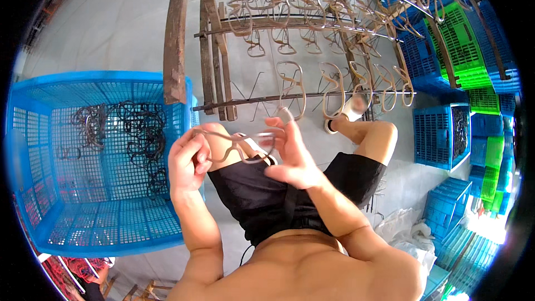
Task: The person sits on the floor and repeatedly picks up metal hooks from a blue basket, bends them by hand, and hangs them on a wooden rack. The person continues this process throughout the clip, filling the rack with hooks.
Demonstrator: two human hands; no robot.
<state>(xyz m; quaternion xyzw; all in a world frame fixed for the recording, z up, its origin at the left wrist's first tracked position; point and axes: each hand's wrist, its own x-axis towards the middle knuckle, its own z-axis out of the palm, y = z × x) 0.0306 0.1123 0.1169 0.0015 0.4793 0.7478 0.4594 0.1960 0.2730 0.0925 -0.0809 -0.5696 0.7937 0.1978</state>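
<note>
A grey-brown goggle frame (237, 147) is held up over my lap, its two lens openings side by side. My left hand (186, 159) pinches its left end between thumb and fingers. Around the frame's right end, my right hand (295, 156) has its thumb and fingers spread apart; the fingers overlap the frame there, and I cannot tell whether they touch it. A pale wrap covers one fingertip of that hand. Beyond my hands, similar goggle frames (291, 81) hang in rows from the dark bars of a rack (175, 44).
At my left stands a large blue mesh crate (106, 239) with dark frames (145, 139) heaped inside. Another blue crate (432, 134) on the right holds dark pieces. Blue and green crates (460, 39) are stacked along the right. Clear plastic bags (409, 239) lie near my right side.
</note>
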